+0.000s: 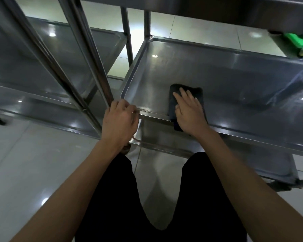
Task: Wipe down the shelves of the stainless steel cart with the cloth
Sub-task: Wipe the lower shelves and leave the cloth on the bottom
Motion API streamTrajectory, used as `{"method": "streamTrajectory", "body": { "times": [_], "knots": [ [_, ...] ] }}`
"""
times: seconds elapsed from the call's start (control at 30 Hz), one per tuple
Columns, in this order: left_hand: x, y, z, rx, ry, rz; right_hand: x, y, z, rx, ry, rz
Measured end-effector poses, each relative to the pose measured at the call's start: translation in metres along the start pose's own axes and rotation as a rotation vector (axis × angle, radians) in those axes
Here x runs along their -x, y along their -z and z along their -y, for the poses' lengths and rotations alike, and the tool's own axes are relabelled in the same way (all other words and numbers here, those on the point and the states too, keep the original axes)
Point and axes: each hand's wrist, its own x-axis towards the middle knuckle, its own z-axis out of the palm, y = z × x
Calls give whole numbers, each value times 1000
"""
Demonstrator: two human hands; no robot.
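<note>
Dark cloth [185,100] lies at centre frame on the cart shelf [234,81], pressed under the flat right hand [189,114]. Left hand [120,119] grips the corner rim; best to keep strokes overlapping toward the corners.

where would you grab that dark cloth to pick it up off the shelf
Pinch the far edge of the dark cloth, coming from above. It lies flat on the shelf under the right hand, and that far edge shows uncovered past the fingertips.
</note>
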Motion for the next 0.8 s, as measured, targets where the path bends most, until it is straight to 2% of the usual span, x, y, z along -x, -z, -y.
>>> {"method": "streamTrajectory", "body": {
  "times": [0.17, 0.47, 0.67, 0.8],
  "knots": [
    [8, -1, 3, -5, 0, 10, -17, -12, 34, -101, 29, 52],
    [15, -3, 14, 40, -57, -17, -78, -43, 99, 9, 194, 248],
    [18, -4, 5, 23, 26, -21, -77, -48, 97, 7, 220, 209],
    [19, -2, -5, 20, 68, -2, -62, -41, 78, -10, 172, 172]
  ]
}}
